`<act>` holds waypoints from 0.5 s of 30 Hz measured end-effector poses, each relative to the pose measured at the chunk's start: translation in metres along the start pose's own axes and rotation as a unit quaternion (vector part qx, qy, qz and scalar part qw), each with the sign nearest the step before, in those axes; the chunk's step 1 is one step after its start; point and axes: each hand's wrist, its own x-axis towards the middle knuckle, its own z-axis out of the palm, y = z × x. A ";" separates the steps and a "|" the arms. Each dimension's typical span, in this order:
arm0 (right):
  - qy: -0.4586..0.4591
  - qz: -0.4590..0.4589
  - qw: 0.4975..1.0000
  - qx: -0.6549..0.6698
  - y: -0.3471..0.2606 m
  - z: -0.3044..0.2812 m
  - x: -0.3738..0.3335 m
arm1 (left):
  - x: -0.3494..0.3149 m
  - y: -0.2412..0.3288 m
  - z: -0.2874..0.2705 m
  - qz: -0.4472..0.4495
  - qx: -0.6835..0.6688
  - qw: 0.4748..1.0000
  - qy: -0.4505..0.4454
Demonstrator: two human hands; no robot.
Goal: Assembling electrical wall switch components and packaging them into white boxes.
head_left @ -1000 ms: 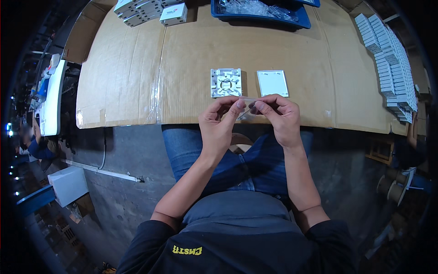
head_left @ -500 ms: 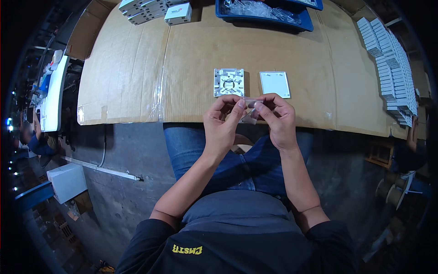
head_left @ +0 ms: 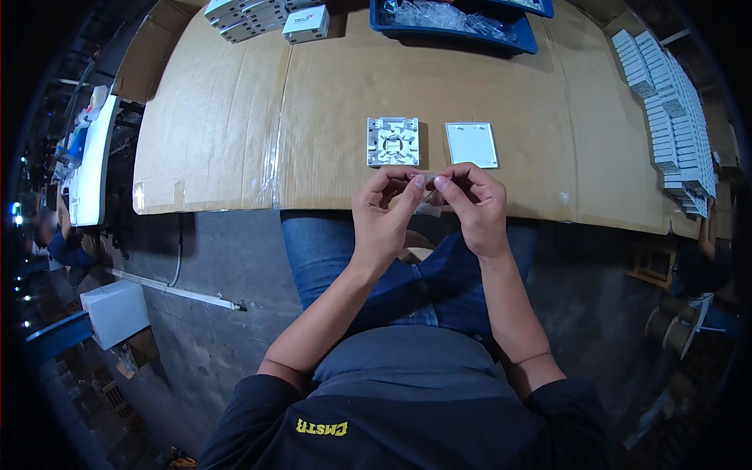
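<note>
Between my two hands, just over the table's front edge, is a small clear plastic bag. My left hand pinches one side of its top with thumb and forefinger. The other side is pinched by my right hand, and the two thumbs nearly touch. Fingers hide most of the bag, and I cannot make out its contents. Right beyond my left hand lies an open white plastic box base with a round moulded centre. A flat white square cover rests to its right, beyond my right hand.
Cardboard covers the table. At the back stand a blue tray of clear bags and several stacked white boxes. Tall stacks of white units line the right side. A white table stands off to the left.
My fingertips have drawn closer together at the top of the bag. Less of the bag shows now. The box base and cover have stayed in place.
</note>
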 end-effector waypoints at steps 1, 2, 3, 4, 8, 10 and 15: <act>0.000 0.001 1.000 0.000 -0.001 0.002 0.000 | 0.000 0.000 0.000 -0.006 -0.006 1.000 -0.003; 0.008 -0.005 1.000 -0.002 -0.003 0.004 0.000 | 0.000 -0.001 0.000 -0.011 -0.013 1.000 -0.006; 0.015 -0.011 1.000 -0.004 -0.004 0.005 0.000 | 0.000 -0.001 0.000 -0.012 -0.013 1.000 -0.005; 0.015 -0.011 1.000 -0.004 -0.002 0.004 0.000 | 0.000 0.000 0.000 -0.015 -0.006 1.000 -0.011; 0.004 -0.010 1.000 -0.010 0.003 0.001 0.001 | 0.000 0.006 -0.001 -0.030 0.000 0.999 -0.026; 0.002 -0.005 1.000 -0.009 0.000 0.002 0.000 | 0.001 0.000 -0.003 -0.020 -0.002 1.000 -0.023; -0.003 0.010 1.000 0.009 0.002 0.001 0.000 | 0.002 -0.003 -0.005 -0.006 0.014 1.000 -0.015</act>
